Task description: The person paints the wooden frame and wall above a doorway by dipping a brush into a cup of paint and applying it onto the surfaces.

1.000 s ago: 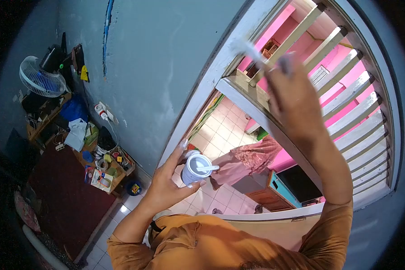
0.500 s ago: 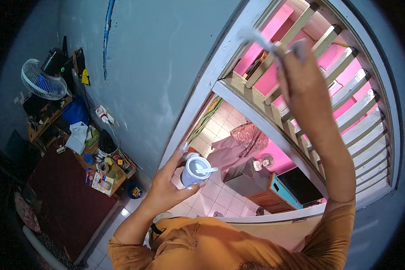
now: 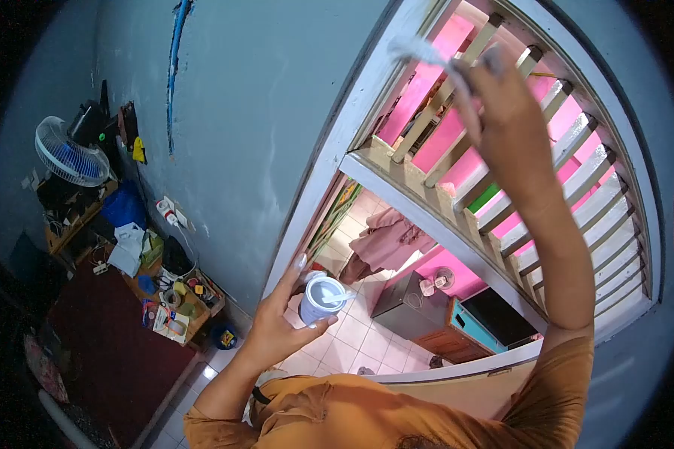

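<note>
My left hand (image 3: 277,325) is wrapped round a small white paint can (image 3: 312,310), fingers on its far side and thumb at the front. Pale paint shows inside, and a light stirring stick (image 3: 339,297) rests across the rim. Raised at the upper right, my right hand (image 3: 511,123) grips a paintbrush (image 3: 421,51). Its whitish bristles are blurred and lie over the pale door frame (image 3: 329,138); whether they touch it I cannot tell. Behind the hand are the slanted slats (image 3: 449,161) of the vent above the doorway.
Through the doorway a person in a pink garment (image 3: 386,239) stands on the tiled floor, near a dark cabinet (image 3: 408,307). At left, a cluttered wooden table (image 3: 195,337) and a fan (image 3: 73,150) stand by the grey-blue wall (image 3: 254,97). A blue bucket (image 3: 223,337) sits below.
My right hand and the brush have shifted slightly up and left along the frame. My left hand still holds the can. The person beyond the doorway has moved, and the view has tilted a little.
</note>
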Available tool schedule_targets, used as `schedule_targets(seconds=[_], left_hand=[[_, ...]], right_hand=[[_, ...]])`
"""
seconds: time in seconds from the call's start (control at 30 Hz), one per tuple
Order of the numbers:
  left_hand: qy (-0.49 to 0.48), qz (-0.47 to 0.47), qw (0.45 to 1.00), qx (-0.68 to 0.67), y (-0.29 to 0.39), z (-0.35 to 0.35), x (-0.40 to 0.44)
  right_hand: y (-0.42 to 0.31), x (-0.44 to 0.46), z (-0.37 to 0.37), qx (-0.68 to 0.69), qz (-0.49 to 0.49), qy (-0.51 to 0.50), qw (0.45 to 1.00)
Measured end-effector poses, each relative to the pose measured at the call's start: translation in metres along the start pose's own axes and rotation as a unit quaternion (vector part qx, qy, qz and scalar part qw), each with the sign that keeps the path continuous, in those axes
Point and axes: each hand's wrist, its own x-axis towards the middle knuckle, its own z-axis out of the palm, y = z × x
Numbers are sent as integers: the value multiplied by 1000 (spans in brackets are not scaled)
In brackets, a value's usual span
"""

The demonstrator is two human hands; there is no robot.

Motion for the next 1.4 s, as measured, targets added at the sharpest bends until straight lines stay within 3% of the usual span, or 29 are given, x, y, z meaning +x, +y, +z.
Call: schedule_targets(seconds=[0.1,0.13,0.23,0.3,0.37,0.47,0.6,0.7,0.77,0.83,1.03,1.1,1.27,1.4], left_hand=[[0,-10,1000,-10,3,1,1],[0,-15,1000,-4,4,1,1],[-5,-14,1000,2,4,1,1],[-1,-4,1000,1,2,3,2],[3,5,1000,-1,-1,3,2],[8,11,1000,-15,-2,1,1],[5,10,1000,-2,-1,-1,1],[-5,13,1000,-3,-1,0,4],[-12,19,1000,-2,-2,1,4],[-10,23,1000,7,-3,1,4],[-8,11,1000,-22,3,1,4],[-12,13,1000,-15,3,1,4],[-1,13,1000,-23,5,1,3],[-7,15,1000,3,5,0,2]], right_hand=[[20,26,-17,-76,-44,65,994],[17,34,-22,-85,22,48,995],[16,49,-33,-136,55,87,985],[34,41,-25,-126,-66,135,981],[18,28,-13,-95,-31,111,989],[-3,11,-14,-20,0,-10,1000],[22,35,-29,-94,-13,121,988],[31,50,-34,-99,-10,138,985],[29,42,-27,-95,25,114,989],[26,32,-22,-102,-20,60,993],[28,47,-38,-106,5,114,988],[36,45,-29,-123,-37,107,986],[3,21,-28,-89,-20,28,995],[15,33,-26,-112,-28,107,988]])
